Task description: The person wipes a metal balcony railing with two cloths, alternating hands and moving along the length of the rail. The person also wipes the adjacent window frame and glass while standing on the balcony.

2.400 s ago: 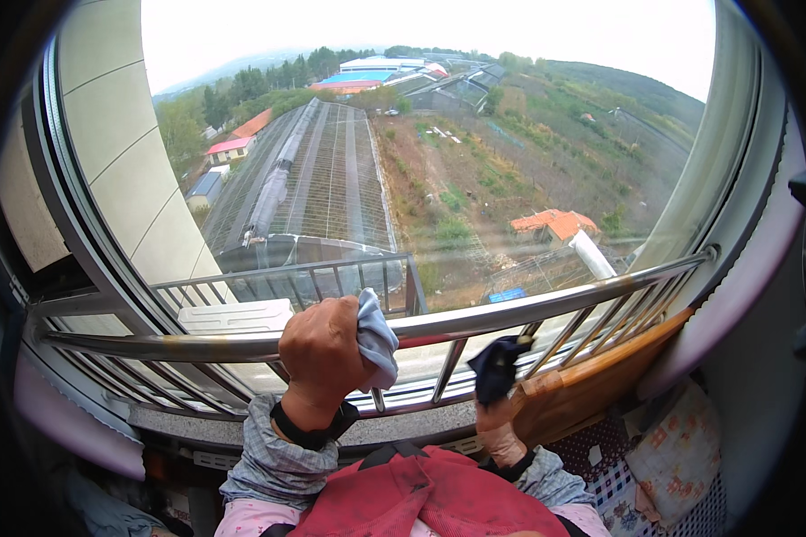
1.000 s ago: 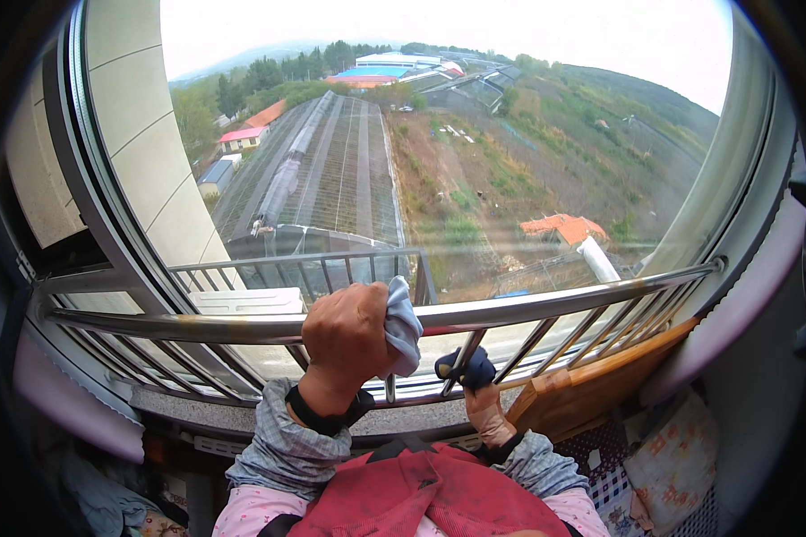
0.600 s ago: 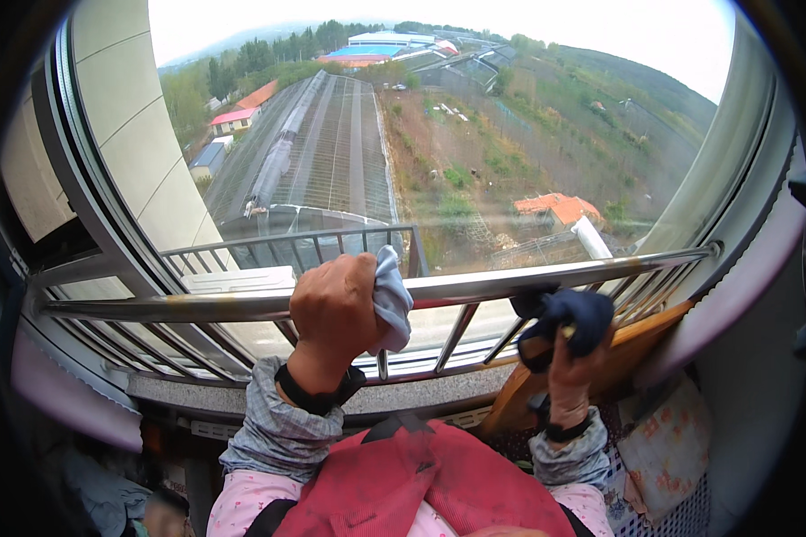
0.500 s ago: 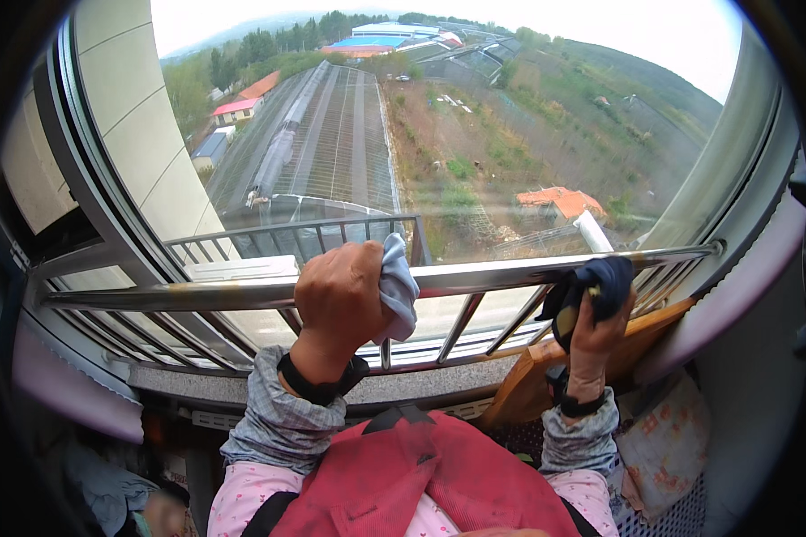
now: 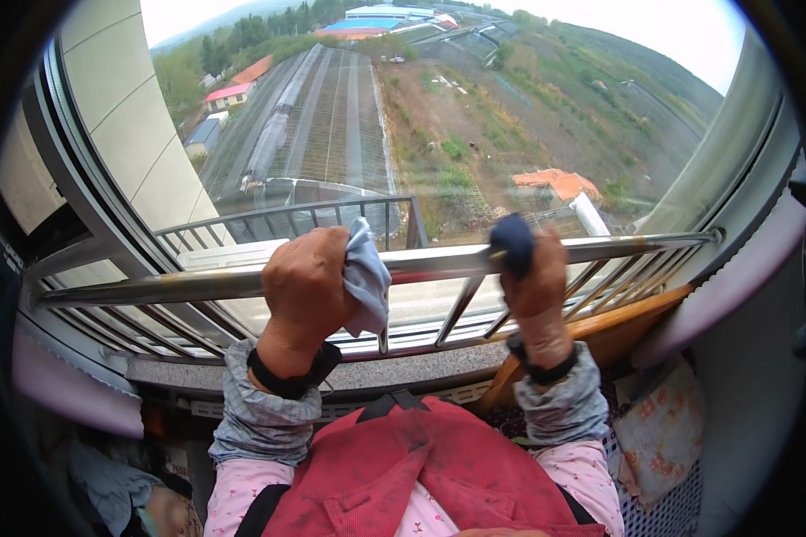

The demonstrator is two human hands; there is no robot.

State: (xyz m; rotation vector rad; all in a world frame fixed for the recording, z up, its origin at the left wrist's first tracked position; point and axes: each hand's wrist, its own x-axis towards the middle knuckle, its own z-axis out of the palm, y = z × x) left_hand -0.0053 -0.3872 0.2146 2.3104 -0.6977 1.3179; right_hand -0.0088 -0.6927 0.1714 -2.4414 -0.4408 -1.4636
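A shiny metal handrail runs across in front of me, below the window. My left hand is closed round a light grey-blue cloth on the rail left of centre, its knuckles up. To the right, my right hand grips a dark navy cloth against the rail. That hand and its cloth are slightly smeared by motion. Part of each cloth is hidden inside the fingers.
Metal bars stand under the rail above a stone sill. Behind is the window glass, with greenhouses outside. A wooden board leans at the right, near a patterned cushion. A pale curtain hangs at the right.
My right hand has moved left along the rail with the navy cloth, closer to my left hand. My left hand has shifted slightly left in the picture, still holding its cloth.
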